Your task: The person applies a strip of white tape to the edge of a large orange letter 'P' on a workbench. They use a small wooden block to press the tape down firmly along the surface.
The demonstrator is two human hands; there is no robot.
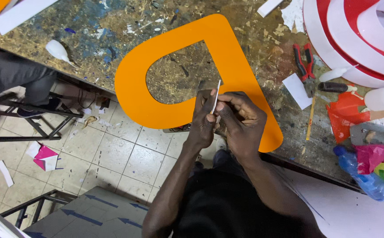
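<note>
A large orange cut-out letter shape (156,70) with a rounded hole lies flat on a stained workbench (112,26), part of it hanging over the bench edge. Both my hands meet at its inner lower edge. My left hand (203,117) and my right hand (240,121) pinch a thin white strip (217,93) that stands upright on edge against the orange shape. The strip's lower part is hidden between my fingers.
Red-handled pliers (304,61), a white paper piece (298,90), a wooden stick (310,117), glue bottles (59,50), a blue plastic bottle (361,176) and red-and-white curved sign parts (346,39) crowd the bench's right side. Another person's legs (11,75) and a metal stool are at left above a tiled floor.
</note>
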